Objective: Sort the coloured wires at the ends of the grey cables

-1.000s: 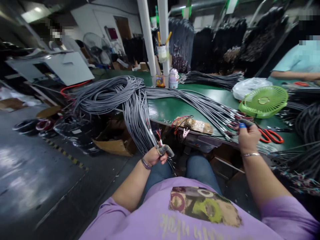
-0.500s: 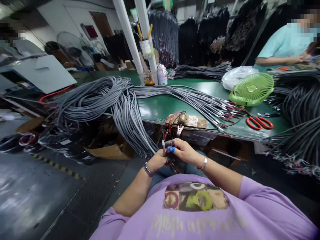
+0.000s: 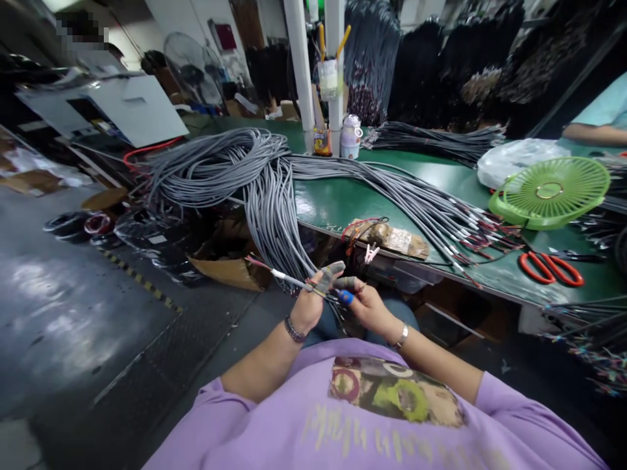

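My left hand [image 3: 309,305] is closed around a grey cable [image 3: 290,280] in front of my lap. The cable's end points left, with a white sleeve and thin red and dark wires fanning out. Close beside it, my right hand [image 3: 369,312] is pinched, thumb to forefinger, with a blue cover on the thumb and a grey one on the forefinger. What lies between those fingertips is too small to make out. Behind my hands, a thick bundle of grey cables [image 3: 274,209] hangs over the bench edge from a coil on the bench.
The green bench [image 3: 323,202] carries fanned cables with bare ends, red-handled scissors [image 3: 551,269], a green fan [image 3: 551,190], a plastic bag [image 3: 519,163] and a bottle [image 3: 350,137]. A clothes-peg [image 3: 371,253] hangs at the front edge. A co-worker's sleeve [image 3: 605,104] shows at right.
My right hand has come from the cable ends on the bench to my left hand. The cable end in my left hand has swung from upright to pointing left. The view has shifted.
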`<state>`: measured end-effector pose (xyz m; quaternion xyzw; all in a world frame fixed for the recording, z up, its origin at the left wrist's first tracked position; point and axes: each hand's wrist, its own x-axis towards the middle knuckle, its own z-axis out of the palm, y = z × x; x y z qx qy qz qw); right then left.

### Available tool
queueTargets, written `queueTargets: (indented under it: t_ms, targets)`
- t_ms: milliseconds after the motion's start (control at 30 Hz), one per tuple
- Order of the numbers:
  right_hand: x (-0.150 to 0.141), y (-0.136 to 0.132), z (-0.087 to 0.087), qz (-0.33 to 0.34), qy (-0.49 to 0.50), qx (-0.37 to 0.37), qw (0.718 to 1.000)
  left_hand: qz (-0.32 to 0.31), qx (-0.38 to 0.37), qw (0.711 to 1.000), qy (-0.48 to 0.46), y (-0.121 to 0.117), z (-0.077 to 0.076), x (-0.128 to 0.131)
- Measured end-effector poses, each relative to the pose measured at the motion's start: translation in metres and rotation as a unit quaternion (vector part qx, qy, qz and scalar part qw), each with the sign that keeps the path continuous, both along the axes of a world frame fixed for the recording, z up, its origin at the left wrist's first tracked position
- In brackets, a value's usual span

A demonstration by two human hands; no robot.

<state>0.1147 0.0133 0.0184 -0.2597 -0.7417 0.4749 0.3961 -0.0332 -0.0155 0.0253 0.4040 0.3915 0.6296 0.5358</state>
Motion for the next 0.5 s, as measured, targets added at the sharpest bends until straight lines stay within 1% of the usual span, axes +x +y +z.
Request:
queueTargets:
  t_ms: [33,100,200,267,333,433,500]
  targets:
    - [-0.005,0.000,-0.001,0.005,-0.019,0.023,1.000,-0.003,0.006,1.000,0.022,-0.001,-0.001,0.003]
    - [-0.013,0.001,-0.004,-0.006,-0.041,0.064,0.997,0.003,0.015,0.999,0.052,-0.002,-0.003,0.006]
    - [-0.018,0.002,-0.008,-0.004,-0.035,0.091,0.995,0.017,0.020,0.998,0.064,-0.005,-0.009,0.005]
    - [-0.019,0.003,-0.009,0.017,-0.018,0.087,0.996,0.010,0.023,0.997,0.076,-0.007,-0.012,0.003]
    - [-0.018,0.004,-0.010,0.033,-0.003,0.074,0.997,-0.015,0.028,0.995,0.091,-0.009,-0.012,0.001]
    - [-0.014,0.004,-0.010,0.045,0.009,0.042,0.998,-0.046,0.040,0.993,0.097,-0.014,-0.007,-0.001]
    - [-0.010,0.003,-0.010,0.046,0.019,0.001,0.999,-0.040,0.057,0.994,0.089,-0.020,-0.002,-0.006]
